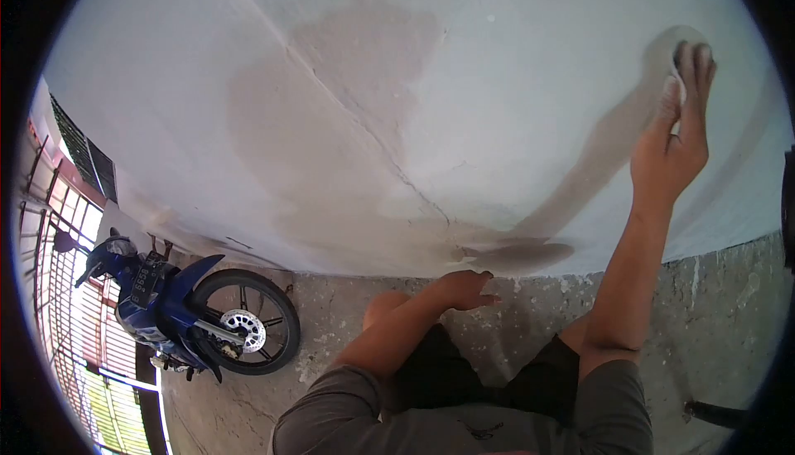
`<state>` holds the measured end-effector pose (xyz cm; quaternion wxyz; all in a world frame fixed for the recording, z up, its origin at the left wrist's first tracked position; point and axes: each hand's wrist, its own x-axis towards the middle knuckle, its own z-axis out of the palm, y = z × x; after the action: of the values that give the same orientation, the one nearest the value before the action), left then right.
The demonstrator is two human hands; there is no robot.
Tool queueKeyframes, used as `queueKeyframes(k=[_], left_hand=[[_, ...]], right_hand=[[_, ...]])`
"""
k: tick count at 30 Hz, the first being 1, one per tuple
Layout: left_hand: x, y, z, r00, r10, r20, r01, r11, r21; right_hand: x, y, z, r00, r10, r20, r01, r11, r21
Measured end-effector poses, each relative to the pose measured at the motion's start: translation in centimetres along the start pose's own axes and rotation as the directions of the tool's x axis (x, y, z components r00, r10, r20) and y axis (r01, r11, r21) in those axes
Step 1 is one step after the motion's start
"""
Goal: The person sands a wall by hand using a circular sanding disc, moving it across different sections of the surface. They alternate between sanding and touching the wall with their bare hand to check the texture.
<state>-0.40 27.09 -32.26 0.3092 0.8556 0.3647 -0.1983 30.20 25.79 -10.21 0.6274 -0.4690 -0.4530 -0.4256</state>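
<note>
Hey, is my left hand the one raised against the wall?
No, your right hand is raised at the wall with a thin pale piece, while your left hand is lower, in front of your body.

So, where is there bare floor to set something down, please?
Bare floor lies between the motorcycle and the left sleeve, and between the right arm and the dark bar. Far left is crowded by motorcycle and barred gate.

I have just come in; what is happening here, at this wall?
A person faces a pale, cracked wall. The right hand, raised high, holds a thin pale piece at or just off the wall; what it is stays unclear. The left hand is low, with nothing visible in it. A blue motorcycle stands to the left.
</note>
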Motion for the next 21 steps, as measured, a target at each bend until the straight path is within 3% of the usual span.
queueKeyframes(k=[5, 7, 9, 11, 13, 15, 17, 19, 21], left_hand=[[0.3, -0.4, -0.4, 0.999, -0.030, 0.024, 0.029, 0.999, 0.038], [0.3, 0.0, -0.9, 0.999, -0.033, 0.043, 0.032, 0.999, 0.017], [0.1, 0.0, -0.8, 0.998, -0.042, 0.051, 0.043, 0.999, -0.020], [0.1, -0.1, -0.5, 0.998, -0.031, 0.045, 0.032, 0.999, -0.025], [0.2, -0.2, -0.3, 0.999, -0.022, 0.045, 0.023, 1.000, -0.008], [0.6, -0.3, -0.3, 0.999, -0.014, 0.050, 0.012, 1.000, 0.023], [0.7, -0.3, -0.2, 0.999, -0.026, 0.032, 0.024, 0.998, 0.055], [0.7, -0.2, -0.3, 0.999, -0.025, 0.037, 0.024, 0.999, 0.046], [0.5, 0.1, -0.2, 0.999, -0.018, 0.043, 0.017, 1.000, 0.024]], right_hand=[[-1.3, -2.2, 1.2, 1.000, 0.008, -0.010, -0.008, 1.000, -0.006], [-1.4, -2.5, 1.4, 0.991, -0.125, 0.041, 0.125, 0.992, -0.002], [-1.2, -1.8, 0.9, 0.995, -0.084, 0.051, 0.083, 0.996, 0.027], [-1.1, -1.4, 0.7, 0.994, 0.106, -0.034, -0.106, 0.994, -0.015], [-1.8, -1.5, 1.3, 0.998, 0.011, -0.065, -0.015, 0.999, -0.048], [-2.0, -2.9, 1.7, 0.997, -0.082, 0.008, 0.081, 0.994, 0.068], [-1.7, -3.0, 1.4, 0.996, -0.080, 0.036, 0.076, 0.993, 0.092], [-1.1, -1.8, 0.8, 1.000, -0.003, -0.007, 0.003, 1.000, 0.001], [-1.3, -1.8, 0.9, 0.997, 0.069, -0.025, -0.068, 0.997, 0.046]])
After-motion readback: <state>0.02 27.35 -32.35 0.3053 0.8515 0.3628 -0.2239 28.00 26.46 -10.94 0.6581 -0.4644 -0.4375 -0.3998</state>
